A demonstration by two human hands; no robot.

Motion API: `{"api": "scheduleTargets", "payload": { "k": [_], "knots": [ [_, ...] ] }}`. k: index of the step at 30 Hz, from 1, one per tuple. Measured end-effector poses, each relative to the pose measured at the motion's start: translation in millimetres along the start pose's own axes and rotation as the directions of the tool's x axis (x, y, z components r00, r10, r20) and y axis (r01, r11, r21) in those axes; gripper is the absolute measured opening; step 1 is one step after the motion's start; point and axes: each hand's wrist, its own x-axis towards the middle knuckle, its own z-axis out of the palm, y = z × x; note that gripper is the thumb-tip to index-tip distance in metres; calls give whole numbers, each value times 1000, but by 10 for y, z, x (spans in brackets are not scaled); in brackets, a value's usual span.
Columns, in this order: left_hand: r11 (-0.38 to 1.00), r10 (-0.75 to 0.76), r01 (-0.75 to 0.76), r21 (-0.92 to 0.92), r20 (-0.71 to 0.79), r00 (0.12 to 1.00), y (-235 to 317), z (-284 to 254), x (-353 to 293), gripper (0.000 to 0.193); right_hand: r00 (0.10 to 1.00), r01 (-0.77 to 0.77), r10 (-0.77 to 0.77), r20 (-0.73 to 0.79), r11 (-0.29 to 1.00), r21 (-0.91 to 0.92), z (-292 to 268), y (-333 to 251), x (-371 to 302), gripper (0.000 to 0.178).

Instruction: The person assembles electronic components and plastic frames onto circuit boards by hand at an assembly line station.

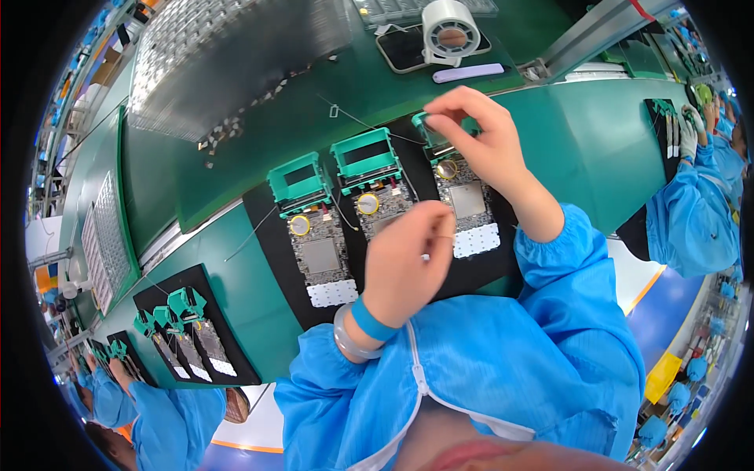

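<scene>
Three circuit boards with green plastic frames at their far ends lie side by side on a black mat [271, 235]. The left board [320, 255] and its frame [300, 183] are in full sight. My left hand [408, 255], with a blue band and a clear bangle at the wrist, covers much of the middle board [369, 206]; its fingers are curled together, and anything in them is hidden. At the right board [469, 200], the thumb and forefinger of my right hand [487, 137] pinch at the corner of its green plastic frame [420, 120], which the hand partly hides.
Beyond the mat are a stack of clear trays [228, 55], scattered small parts [224, 137], a phone [400, 51], a white tape roll [451, 31] and a lilac strip-shaped tool [468, 73]. Another black mat [200, 282] with boards lies left. Co-workers sit at both sides.
</scene>
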Motion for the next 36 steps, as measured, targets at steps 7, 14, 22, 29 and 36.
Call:
{"api": "scheduleTargets", "payload": {
  "k": [7,14,22,29,36],
  "knots": [
    [779,-75,105,618,-74,994,-24,401,300,34,987,48,-44,-153,998,26,-137,9,-276,15],
    [897,-397,368,246,77,915,-51,439,390,43,984,-27,55,-170,986,162,-248,-61,-340,20],
    [801,-248,280,-529,134,960,-107,388,391,47,994,54,-47,-102,997,60,-361,-141,-300,18],
    [696,-240,248,-674,108,965,-64,331,389,40,980,187,-188,-63,982,-27,-390,-144,-311,20],
    [756,-148,135,-641,34,988,-79,348,367,33,990,139,-139,-12,990,-3,-444,-235,-294,19]
  ]
}}
